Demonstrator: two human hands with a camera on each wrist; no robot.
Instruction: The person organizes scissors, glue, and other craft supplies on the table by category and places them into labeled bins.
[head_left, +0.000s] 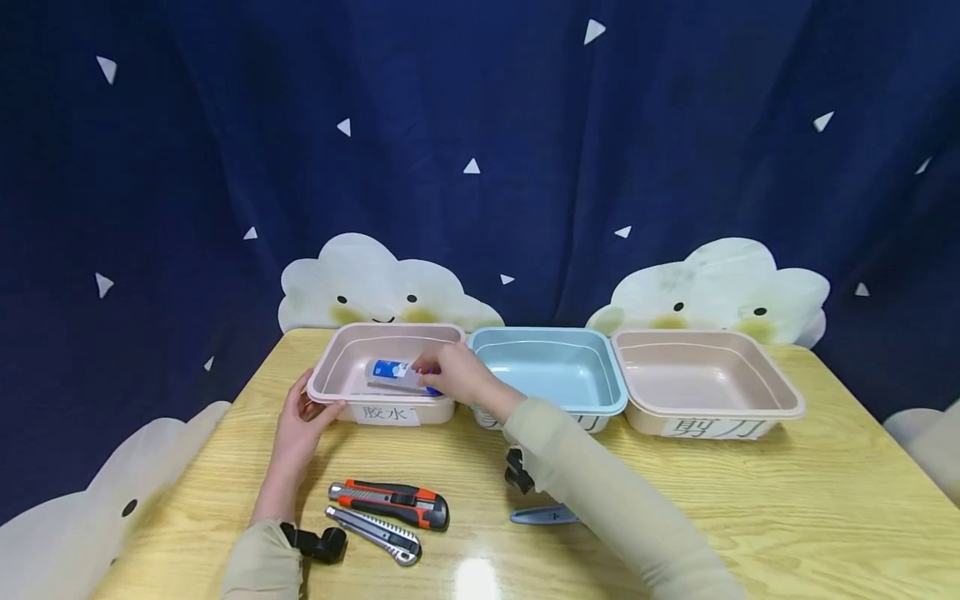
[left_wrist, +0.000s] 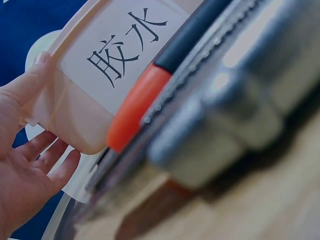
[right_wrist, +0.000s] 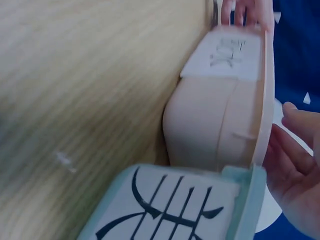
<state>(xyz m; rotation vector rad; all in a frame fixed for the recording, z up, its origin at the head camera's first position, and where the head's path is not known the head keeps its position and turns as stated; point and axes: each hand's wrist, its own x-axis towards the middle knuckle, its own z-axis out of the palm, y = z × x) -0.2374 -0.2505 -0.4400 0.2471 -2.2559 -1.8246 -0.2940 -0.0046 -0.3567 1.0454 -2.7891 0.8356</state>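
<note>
Bottle (head_left: 386, 372) partly hid. by R hand (head_left: 459, 373); end of blue tool (head_left: 542, 516) bhd sleeve (head_left: 603, 487).

The head view looks forward and down from farther back. Both wrist views sit close and tilted, sharing the 胶水 bin (right_wrist: 215, 120), upper left and upper right respectively.

Tubs (head_left: 438, 412) smooth plstc; bottle (head_left: 396, 381) prob. plstc.
</note>
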